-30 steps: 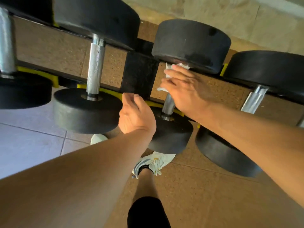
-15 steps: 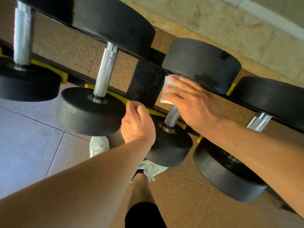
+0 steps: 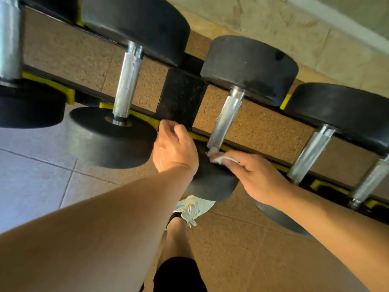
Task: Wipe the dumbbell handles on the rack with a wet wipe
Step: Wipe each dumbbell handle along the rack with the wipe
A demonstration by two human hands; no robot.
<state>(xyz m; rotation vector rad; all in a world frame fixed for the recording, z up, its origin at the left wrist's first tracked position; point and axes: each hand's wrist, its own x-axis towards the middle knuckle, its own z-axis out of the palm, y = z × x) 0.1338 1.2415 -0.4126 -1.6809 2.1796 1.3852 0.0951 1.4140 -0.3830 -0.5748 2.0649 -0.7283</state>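
At near end of the knurled steel dumbbell handle, your right hand pinches the crumpled white wet wipe; wipe touches the handle base. Your left hand curls over the black-and-yellow rack rail; gripping.

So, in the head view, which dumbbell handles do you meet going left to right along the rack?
Leftmost handle, cut by the frame edge → knurled handle → handle with the wet wipe at its near end, held by the right hand → next handle → last handle.
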